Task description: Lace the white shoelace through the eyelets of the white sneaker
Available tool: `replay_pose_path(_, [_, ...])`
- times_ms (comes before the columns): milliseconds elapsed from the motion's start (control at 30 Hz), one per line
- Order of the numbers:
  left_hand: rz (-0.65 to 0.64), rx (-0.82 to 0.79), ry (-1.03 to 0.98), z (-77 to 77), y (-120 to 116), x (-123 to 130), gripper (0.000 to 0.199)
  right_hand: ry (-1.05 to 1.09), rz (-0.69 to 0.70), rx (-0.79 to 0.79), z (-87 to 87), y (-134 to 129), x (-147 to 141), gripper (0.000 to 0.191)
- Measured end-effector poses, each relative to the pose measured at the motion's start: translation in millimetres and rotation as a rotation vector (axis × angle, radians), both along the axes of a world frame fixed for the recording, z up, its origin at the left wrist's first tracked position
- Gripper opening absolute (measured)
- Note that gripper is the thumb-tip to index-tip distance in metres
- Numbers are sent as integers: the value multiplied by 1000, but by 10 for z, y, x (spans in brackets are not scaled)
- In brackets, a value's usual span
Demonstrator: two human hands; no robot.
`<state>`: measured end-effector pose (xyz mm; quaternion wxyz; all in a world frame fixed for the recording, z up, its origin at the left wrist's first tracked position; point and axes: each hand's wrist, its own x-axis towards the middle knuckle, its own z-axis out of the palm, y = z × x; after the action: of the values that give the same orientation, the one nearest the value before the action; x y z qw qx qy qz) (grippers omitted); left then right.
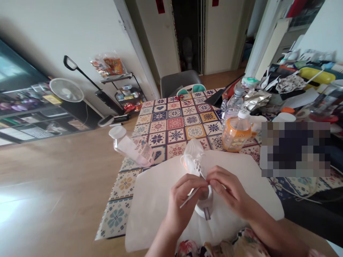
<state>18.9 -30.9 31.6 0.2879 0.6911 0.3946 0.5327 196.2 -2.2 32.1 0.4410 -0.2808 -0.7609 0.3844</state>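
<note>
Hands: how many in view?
2. The left hand is left of the shoe's opening, gripping a lace; the right hand is opposite, fingertips meeting the left's over the shoe. The pixelated patch at right could hide others.

One shoe [193, 152], two grips [184, 192] [227, 187], one fan [66, 90]

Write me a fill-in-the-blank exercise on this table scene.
Above the white shoe, the left hand and right hand pinch a ____.
The scissors have ____ handles.
The orange-labelled bottle stands to the ____ of the shoe.
The plastic jar has a ____ lid.
Missing words: lace; red; right; white.
</note>
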Motion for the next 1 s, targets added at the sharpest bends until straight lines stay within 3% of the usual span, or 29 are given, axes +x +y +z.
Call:
replay_pose_path(100, [34, -80, -42, 15, 2, 1, 13, -34, 37, 31, -5, 23, -4, 7])
replay_pose_path(300, [84, -446, -398, -15, 28, 64, 10, -98, -96, 423, -149, 38, -50, 30])
replay_pose_path(400, [67, -588, -507, -43, 42, 59, 15, -61, -107, 474, -159, 34, -64, 27])
replay_pose_path(500, [71, -620, -570, -81, 104, 3, 18, 50, -90, 322, -160, 60, -81, 19])
replay_pose_path(600, [130, -602, -784, -127, 231, -108, 20, 330, -87, -19, -204, 143, -80, 8])
replay_pose_path(733, [201, -722, -1296, -187, 409, -323, 19, 791, -19, -553, -278, 293, 17, 25])
replay_pose_path(800, [165, -758, -1426, -225, 453, -429, 24, 882, 34, -707, -309, 346, 107, 31])
replay_pose_path(867, [148, -759, -1386, -271, 460, -512, 25, 907, 48, -753, -353, 373, 203, 32])
replay_pose_path(1000, [193, -672, -1074, -371, 415, -599, 21, 809, 99, -673, -502, 380, 342, 33])
